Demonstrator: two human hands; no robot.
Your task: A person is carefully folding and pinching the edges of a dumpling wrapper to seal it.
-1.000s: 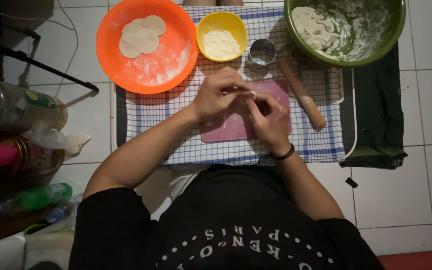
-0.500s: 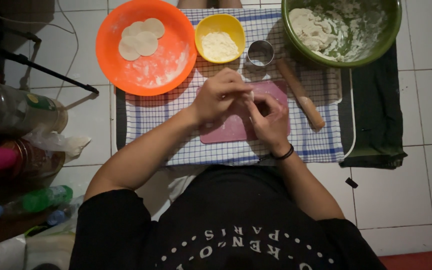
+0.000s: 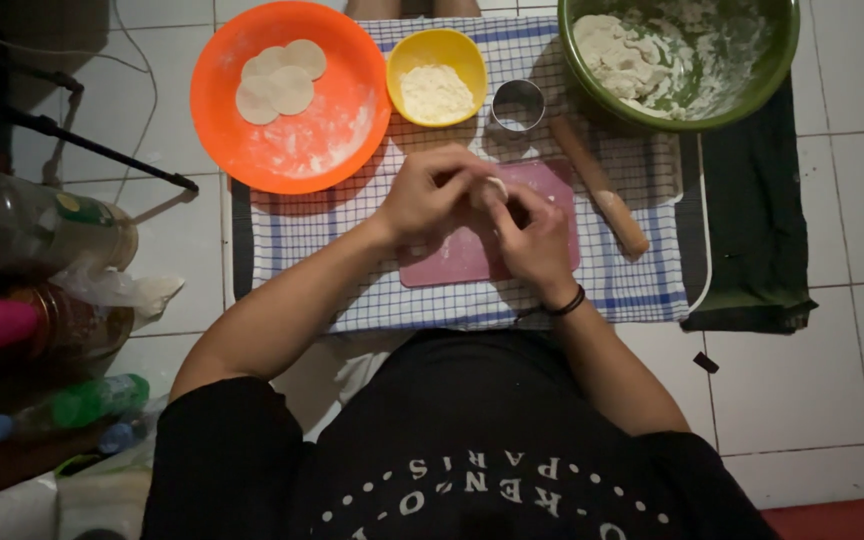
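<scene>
Hands meet over a pink board (image 3: 452, 262) on a blue-checked cloth (image 3: 302, 240). Left hand (image 3: 430, 196) is curled nearly closed, fingers bent inward toward the right hand. Right hand (image 3: 532, 240), a dark band at its wrist, is likewise curled, fingertips pressed against those of the left. Between the fingertips of both hands sits a small pale piece of dough (image 3: 495, 186), pinched from both sides and held just above the board's upper edge; most of it is hidden by the fingers.

Beyond the hands: an orange plate (image 3: 252, 150), floured, bearing three dough discs (image 3: 277, 80); a yellow bowl (image 3: 404, 62) of flour; a metal ring cutter (image 3: 518, 105); a green bowl (image 3: 752, 85) holding dough scraps. A wooden rolling pin (image 3: 600, 188) lies diagonally just beside the board's right edge. Bottles (image 3: 42, 230) stand at far left on the tiled floor.
</scene>
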